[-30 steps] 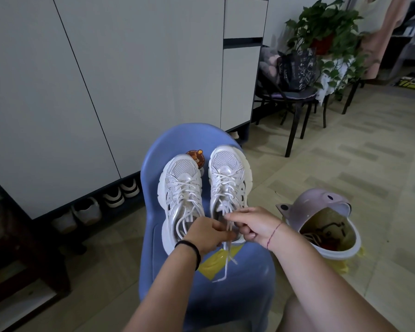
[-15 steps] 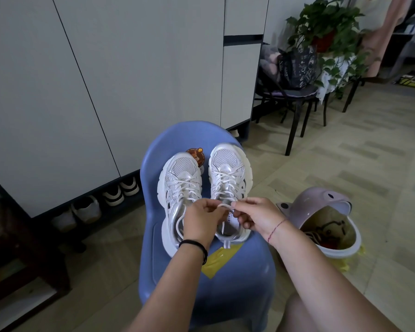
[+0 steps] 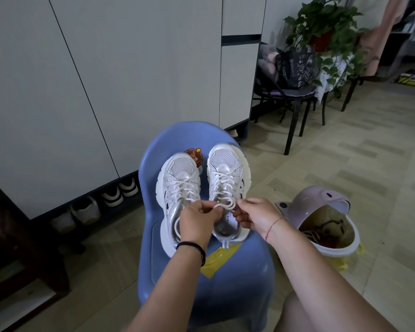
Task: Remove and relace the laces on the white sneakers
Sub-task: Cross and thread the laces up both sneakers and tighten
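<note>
Two white sneakers stand side by side on a blue plastic chair (image 3: 237, 279), toes pointing away from me. The left sneaker (image 3: 177, 178) is laced, with a loose loop by its heel. The right sneaker (image 3: 228, 168) is laced too, and its lace (image 3: 223, 205) forms loops over the tongue. My left hand (image 3: 197, 221) pinches one end of that lace. My right hand (image 3: 256, 214) pinches the other side of it. Both hands hover over the right sneaker's opening and hide part of it.
A lilac bin (image 3: 321, 226) with an open lid stands on the floor to the right. White cabinets (image 3: 106, 80) run along the left, with shoes (image 3: 115, 195) under them. A black chair (image 3: 295, 101) and a potted plant (image 3: 321, 27) stand at the back. My bare knee (image 3: 304, 312) is at the bottom right.
The hanging lace ends have been gathered up into loops over the right sneaker's tongue. Both hands have risen toward the tongue and now hold the loops between them.
</note>
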A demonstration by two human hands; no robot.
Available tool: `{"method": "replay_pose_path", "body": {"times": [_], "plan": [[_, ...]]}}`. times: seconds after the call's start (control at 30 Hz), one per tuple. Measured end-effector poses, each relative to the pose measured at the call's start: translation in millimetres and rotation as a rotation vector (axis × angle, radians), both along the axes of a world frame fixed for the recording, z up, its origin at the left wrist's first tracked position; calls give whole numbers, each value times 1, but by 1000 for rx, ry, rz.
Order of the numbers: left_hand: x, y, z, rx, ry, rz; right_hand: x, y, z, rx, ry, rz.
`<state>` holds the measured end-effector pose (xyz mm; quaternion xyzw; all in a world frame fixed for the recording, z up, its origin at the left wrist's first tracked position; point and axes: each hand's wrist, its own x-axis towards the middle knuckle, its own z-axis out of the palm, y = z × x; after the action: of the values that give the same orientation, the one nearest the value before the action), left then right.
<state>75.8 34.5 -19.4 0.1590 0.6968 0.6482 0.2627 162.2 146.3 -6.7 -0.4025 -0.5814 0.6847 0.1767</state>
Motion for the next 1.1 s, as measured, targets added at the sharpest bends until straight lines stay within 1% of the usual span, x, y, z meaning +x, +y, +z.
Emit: {"method": "replay_pose_path", "body": {"times": [0.07, 0.13, 0.2, 0.27, 0.37, 0.5, 0.6, 0.7, 0.87, 0.93, 1.03, 1.1], "plan": [[-2, 0, -2, 49, -92, -16, 3, 1, -2, 107, -50, 75], [-1, 0, 1, 110, -190, -30, 7, -2, -2, 229, -110, 215], [0, -1, 6, 134, -230, -46, 8, -7, -2, 308, -157, 294], [1, -1, 8, 128, -233, -58, 6, -7, -3, 358, -159, 277], [0, -1, 8, 123, -248, -59, 6, -5, -4, 399, -87, 212], [-2, -3, 10, 142, -288, -77, 3, -7, -1, 442, -39, 213], [-4, -5, 13, 179, -318, -93, 2, -10, -1, 443, -5, 198], [-5, -6, 15, 225, -347, -92, 2, -12, 3, 402, 66, 186], [-5, -7, 18, 265, -348, -111, 0, -12, 7, 402, 153, 150], [-5, -7, 18, 247, -338, -111, 0, -10, 5, 395, 153, 150], [-4, -6, 16, 169, -296, -87, 1, -8, 2, 356, 151, 161], [-4, -5, 17, 139, -268, -67, 1, -8, 3, 315, 188, 162]]}}
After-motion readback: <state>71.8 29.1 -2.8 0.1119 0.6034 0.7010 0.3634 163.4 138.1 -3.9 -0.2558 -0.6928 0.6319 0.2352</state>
